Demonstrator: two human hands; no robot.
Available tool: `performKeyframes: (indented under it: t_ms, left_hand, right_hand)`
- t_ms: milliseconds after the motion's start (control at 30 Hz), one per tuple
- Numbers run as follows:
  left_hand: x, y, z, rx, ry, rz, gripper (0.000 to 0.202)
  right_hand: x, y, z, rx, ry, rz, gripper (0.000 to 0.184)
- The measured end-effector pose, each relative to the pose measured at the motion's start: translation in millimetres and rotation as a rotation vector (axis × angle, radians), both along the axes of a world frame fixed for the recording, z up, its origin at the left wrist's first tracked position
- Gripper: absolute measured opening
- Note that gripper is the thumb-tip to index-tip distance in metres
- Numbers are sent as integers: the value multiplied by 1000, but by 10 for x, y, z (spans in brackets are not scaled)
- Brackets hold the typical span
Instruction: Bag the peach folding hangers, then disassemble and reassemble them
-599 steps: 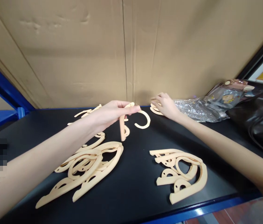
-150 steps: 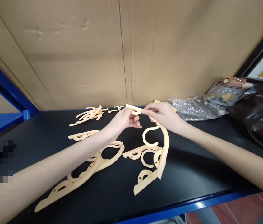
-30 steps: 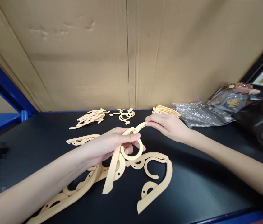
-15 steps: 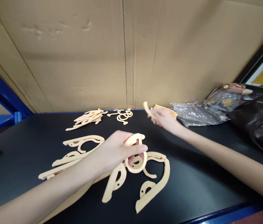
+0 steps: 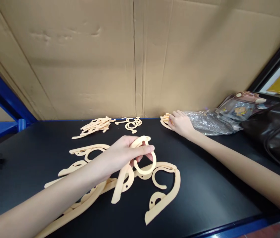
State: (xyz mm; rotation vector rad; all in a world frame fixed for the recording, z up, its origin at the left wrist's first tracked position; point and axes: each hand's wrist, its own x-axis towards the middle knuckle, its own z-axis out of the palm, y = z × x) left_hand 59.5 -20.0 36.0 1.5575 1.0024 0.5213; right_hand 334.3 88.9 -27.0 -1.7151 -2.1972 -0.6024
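"Hanger (image 5: 121,178) held where, going from the left?"

"First, at the back of the counter (image 5: 211,185), a heap of pale parts (image 5: 96,126). Nearer, lying flat and partly hidden, some flat hangers (image 5: 90,147). Next the left hand (image 5: 127,150), near the middle of the view, with the hanger up off the counter, pinched near the top, thumb across the front."

"Long axis of the visible arm?"

"Slanting from the fingers down and leftward, toward the near edge. Hook on the other side, hanging to the right below the thumb."

"And past the grip?"

"At the back, roughly in line with it, a cluster of hooks (image 5: 132,124). Nearer, just to the right, a lying hanger (image 5: 176,185). Then, farther back, the stack of strips (image 5: 165,118)."

"Nearer to which hand?"

"To the right hand (image 5: 181,125) by far: right over the stack, well apart from the left. Closed on a strip or not, cannot tell; fingertips hidden."

"Beyond that?"

"Crumpled plastic (image 5: 204,121), then a black bag (image 5: 274,122)."

"Looks of the held piece?"

"Pale cream, smooth. On the left, a straight arm with a rounded loop and small hole; on the right, a C-shaped hook. No second arm visible."
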Motion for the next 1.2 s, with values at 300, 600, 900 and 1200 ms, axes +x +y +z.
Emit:
performKeyframes:
  t_ms: [300, 600, 900, 1200]
  left_hand:
    - [-2, 16, -19, -5, -9, -8, 19]
    - [-28, 50, -74, 25, -6, -14, 22]
    - [-88, 132, -123, -1, -60, 100, 36]
    - [-66, 160, -98, 376, -283, 210, 53]
  right_hand:
    - [146, 61, -73, -190, 100, -26, 77]
    - [52, 291, -70, -178, 65, 336, 58]
    - [-70, 167, 21, 4, 145, 310, 61]
    - [-1069, -924, 320, -1059, 1421, 714, 22]
